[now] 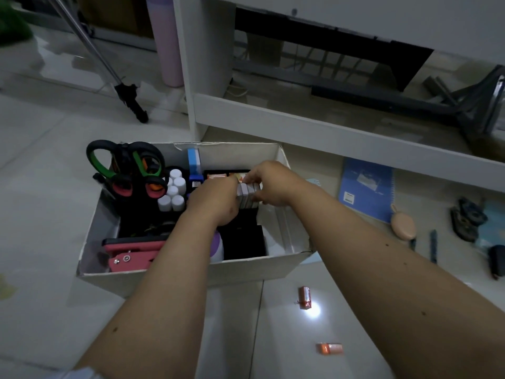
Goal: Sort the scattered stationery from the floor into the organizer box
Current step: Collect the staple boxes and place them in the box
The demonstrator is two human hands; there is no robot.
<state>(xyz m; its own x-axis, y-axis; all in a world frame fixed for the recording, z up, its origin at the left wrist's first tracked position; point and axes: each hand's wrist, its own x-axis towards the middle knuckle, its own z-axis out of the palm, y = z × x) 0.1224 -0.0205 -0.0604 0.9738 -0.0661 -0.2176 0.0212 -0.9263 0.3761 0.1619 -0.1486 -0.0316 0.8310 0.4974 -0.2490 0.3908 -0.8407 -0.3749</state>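
The white cardboard organizer box [273, 265] stands on the floor in the middle of the head view. Over its right half my left hand [216, 199] and my right hand [269, 184] together grip a stack of small grey-white flat boxes [248, 195], one hand at each end. Inside the box are scissors [128, 168] with green, orange and red handles, several white caps [173, 191], a blue-white item [194, 165] and a red hole punch [131, 254]. Two small orange packets lie on the floor, one [305, 296] near the box and one [329, 348] closer to me.
A blue spiral notebook [366, 188] lies right of the box, with a beige oval item [403, 225], a blue pen [433, 246] and dark clips [467, 222] beyond it. White shelf rails [328, 127] run behind. A tripod leg [131, 102] stands at back left.
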